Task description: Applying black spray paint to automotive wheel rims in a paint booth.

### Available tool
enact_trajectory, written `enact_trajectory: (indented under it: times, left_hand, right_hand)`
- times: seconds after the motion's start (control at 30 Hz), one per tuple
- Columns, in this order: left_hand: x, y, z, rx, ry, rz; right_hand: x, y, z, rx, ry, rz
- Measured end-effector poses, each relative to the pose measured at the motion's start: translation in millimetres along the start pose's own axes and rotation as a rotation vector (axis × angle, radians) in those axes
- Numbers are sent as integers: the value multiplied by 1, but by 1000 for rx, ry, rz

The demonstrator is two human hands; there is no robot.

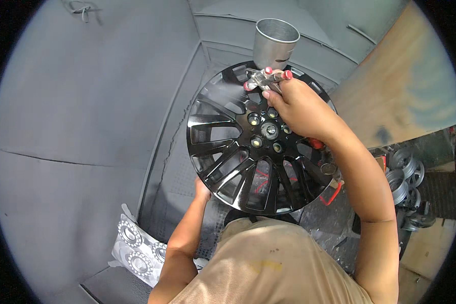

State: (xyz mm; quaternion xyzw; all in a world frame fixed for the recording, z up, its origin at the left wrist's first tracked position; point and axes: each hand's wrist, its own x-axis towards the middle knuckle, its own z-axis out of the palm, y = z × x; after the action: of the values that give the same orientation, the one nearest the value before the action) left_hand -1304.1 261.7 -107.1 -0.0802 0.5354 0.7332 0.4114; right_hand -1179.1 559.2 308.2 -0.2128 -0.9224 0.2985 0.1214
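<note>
My right hand (299, 104) grips a metal spray gun (262, 79) with red-tipped knobs, held over the upper part of a glossy black multi-spoke wheel (211, 148). A silver cup (274, 53) sits on top of the gun. A faint pale mist shows left of the nozzle. My left hand (202, 187) is at the wheel’s lower left edge, gripping it, with its fingers mostly hidden behind the rim. Several bolt holes ring the wheel’s centre hub (270, 130).
A grey wall (71, 101) fills the left. A stained curved panel (400, 86) stands at right, above several stacked silver rims (397, 187). Red metal bars (329, 198) show below the wheel. A patterned sheet (137, 253) lies at lower left.
</note>
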Motion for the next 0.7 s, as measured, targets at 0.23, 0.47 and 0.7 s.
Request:
enact_trajectory:
  times: [0.23,0.47,0.7]
  left_hand:
    - [-3,-7,7,-39,77,-18]
    - [-13,-17,4,112,98,0]
    - [-29,-31,13,34,162,11]
  right_hand:
    - [0,6,0,-14,7,-53]
    - [3,-8,2,-31,-87,-31]
    - [10,15,5,4,27,-137]
